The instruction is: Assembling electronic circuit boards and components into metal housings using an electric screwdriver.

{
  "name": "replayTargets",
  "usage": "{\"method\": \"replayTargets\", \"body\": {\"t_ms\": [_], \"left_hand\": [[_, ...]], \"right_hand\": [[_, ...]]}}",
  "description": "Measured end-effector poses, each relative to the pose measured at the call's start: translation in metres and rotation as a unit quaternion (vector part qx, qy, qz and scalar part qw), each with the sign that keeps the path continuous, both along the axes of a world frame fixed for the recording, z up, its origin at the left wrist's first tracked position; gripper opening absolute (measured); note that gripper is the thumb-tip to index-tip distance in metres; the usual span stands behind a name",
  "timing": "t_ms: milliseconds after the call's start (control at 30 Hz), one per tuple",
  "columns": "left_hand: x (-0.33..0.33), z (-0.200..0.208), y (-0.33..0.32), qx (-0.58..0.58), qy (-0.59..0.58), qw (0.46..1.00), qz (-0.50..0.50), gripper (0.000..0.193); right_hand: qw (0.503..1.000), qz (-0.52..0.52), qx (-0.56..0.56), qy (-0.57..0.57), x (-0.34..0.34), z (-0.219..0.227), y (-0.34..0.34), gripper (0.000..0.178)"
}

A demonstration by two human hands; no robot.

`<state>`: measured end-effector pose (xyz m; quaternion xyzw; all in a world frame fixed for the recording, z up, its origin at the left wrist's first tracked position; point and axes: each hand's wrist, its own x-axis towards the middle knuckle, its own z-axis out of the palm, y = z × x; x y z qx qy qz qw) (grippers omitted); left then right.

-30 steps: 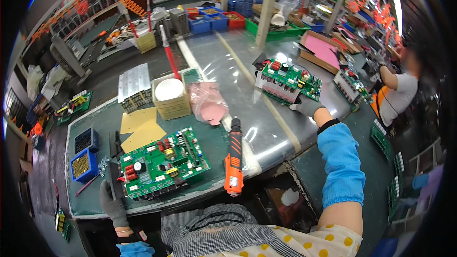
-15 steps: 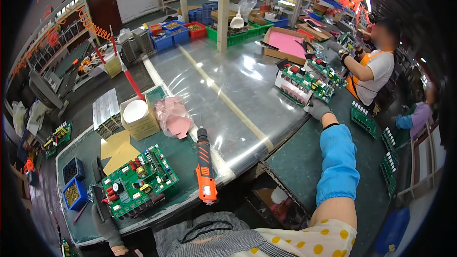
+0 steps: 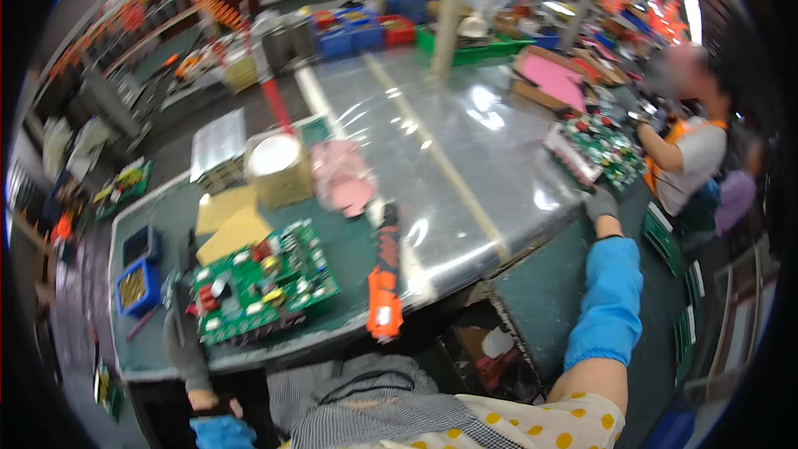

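Observation:
My left hand [image 3: 184,349], in a grey glove, lies along the left edge of a green circuit board [image 3: 249,287] crowded with components. Its fingers look stretched out, though blurred. My right arm, in a blue sleeve, reaches far to the right. There my gloved right hand [image 3: 602,204] grips the near edge of another populated circuit board [image 3: 611,154] with a pale metal side; the fingertips are partly hidden. Between my hands is an orange and black power screwdriver [image 3: 385,278], close to the bench's front edge.
Blue bins [image 3: 140,289] of small parts stand at the left. A carton with a white round top [image 3: 273,155] and pink sheets [image 3: 345,179] sit behind the near board. A co-worker [image 3: 694,145] works at the right, near more green boards [image 3: 663,239]. An open drawer [image 3: 478,349] is below.
My view has swung right, so most things appear farther left or shifted in the picture. Both hands keep about the same places beside their boards.

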<state>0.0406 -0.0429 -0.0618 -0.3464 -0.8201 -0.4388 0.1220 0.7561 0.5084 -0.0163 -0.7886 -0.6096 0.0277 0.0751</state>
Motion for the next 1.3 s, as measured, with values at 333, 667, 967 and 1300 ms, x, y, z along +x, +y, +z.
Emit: {"method": "replayTargets", "body": {"t_ms": [333,667,967,1300], "left_hand": [[0.009,0.011,-0.008,-0.063,0.069,0.992,0.082,0.037],[0.013,0.021,-0.013,-0.044,0.088,0.994,0.050,0.033],[0.009,0.024,-0.030,-0.052,0.109,0.992,-0.033,0.038],[0.006,0.025,-0.035,-0.021,0.095,0.994,-0.043,0.042]], "right_hand": [[0.976,0.201,-0.064,-0.047,-0.096,0.053,-0.022,0.044],[0.735,0.655,-0.099,0.141,-0.323,0.127,-0.270,0.031],[0.768,0.573,-0.061,0.279,-0.418,0.038,-0.374,0.042],[0.673,0.457,-0.128,0.567,-0.468,0.010,-0.357,0.047]]}}
